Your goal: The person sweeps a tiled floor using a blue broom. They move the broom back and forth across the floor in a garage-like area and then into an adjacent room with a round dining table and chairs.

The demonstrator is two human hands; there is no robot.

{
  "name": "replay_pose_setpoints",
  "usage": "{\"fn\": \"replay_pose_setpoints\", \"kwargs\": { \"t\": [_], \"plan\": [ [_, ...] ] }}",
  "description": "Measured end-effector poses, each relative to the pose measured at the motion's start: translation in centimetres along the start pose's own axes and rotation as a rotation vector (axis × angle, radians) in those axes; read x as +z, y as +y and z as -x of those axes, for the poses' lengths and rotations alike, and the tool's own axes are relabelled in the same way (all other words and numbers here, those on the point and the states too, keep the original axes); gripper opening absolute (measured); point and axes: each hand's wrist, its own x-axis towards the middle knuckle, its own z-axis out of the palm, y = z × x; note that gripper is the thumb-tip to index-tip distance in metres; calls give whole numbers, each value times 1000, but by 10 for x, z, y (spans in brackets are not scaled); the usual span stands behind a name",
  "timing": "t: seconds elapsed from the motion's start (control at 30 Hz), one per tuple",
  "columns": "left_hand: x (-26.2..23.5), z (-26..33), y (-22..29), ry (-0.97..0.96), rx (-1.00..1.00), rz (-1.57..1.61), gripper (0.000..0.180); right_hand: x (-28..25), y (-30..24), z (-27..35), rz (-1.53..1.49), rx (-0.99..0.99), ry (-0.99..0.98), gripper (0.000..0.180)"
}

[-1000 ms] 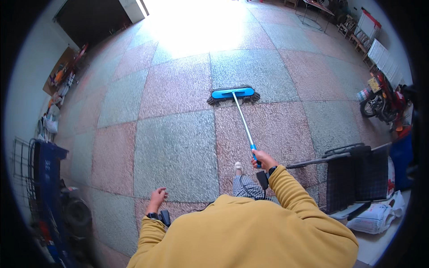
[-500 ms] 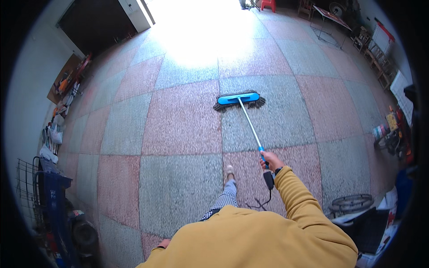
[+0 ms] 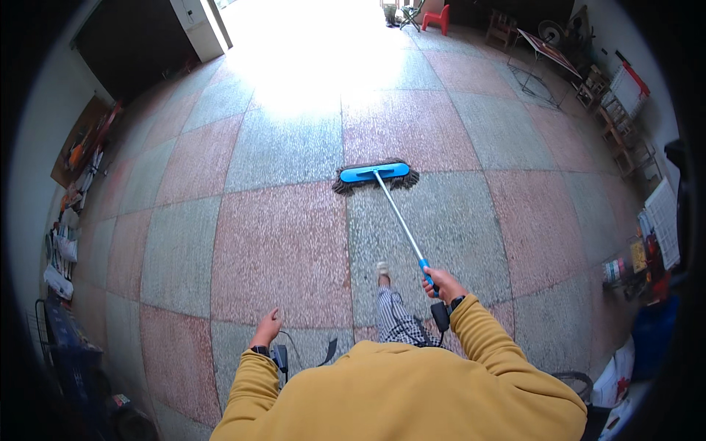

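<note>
A dust mop (image 3: 399, 213) with a blue head, dark grey fringe and silver pole rests on the checkered floor ahead of me. My right hand (image 3: 444, 283) is wrapped round the blue grip at the pole's upper end. The mop head (image 3: 375, 173) lies flat across a seam between tiles. At my left side, my left hand (image 3: 266, 328) hangs away from the mop, its fingers loosely curled with nothing visible in them. Dark bands circle both wrists, and a small black box with a cable hangs near each one.
A red chair (image 3: 436, 20) stands beside a folding stool at the far end, near a glaring bright opening. Wooden chairs, a tilted table (image 3: 548, 51) and a fan line the right wall. Bags and clutter (image 3: 62, 246) run along the left wall, with a dark blue object nearer me.
I have stepped forward over the tiles, and the mop has advanced with me. My left hand has swung up and forward into fuller view. The right hand keeps its grip.
</note>
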Motion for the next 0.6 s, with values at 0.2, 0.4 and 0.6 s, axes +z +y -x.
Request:
{"fn": "replay_pose_setpoints", "kwargs": {
  "t": [0.2,0.4,0.6],
  "plan": [
    [-47,-118,75,-66,-111,-12,33,46,-145,-110,-156,-70,-37,27],
    [-62,-143,66,-324,-218,158,28,102,-316,-186,-264,-94,-28,27],
    [-85,-202,52,-310,-510,62,30,150,-481,-281,-286,-129,6,25]
  ]
}}
